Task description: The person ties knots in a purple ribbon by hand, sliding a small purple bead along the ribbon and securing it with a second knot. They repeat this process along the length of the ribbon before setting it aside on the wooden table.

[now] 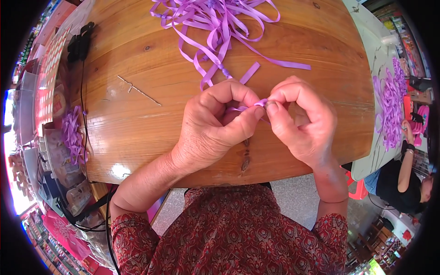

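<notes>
head view looking down on a wooden table, both hands working at its near middle. left hand is curling into a loose fist, thumb and forefinger closing on a purple ribbon; right hand is pinching the same ribbon from the other side, its fingertips meeting the left thumb. both grips are closing on the ribbon, nothing slack between them. the pinched bit is sitting just above the tabletop, between the two hands, folding into a small loop; its tails are running up from behind the left knuckles toward a ribbon pile lying at the far edge of the table. one flat strip is trailing out of that pile to the right. a thin metal wire is lying to the left of the hands, well apart from them. a black cable is hanging down the left edge of the table. at far right another table is carrying more purple ribbon, with another person sitting beside it. patterned red sleeves are showing at the bottom.
</notes>
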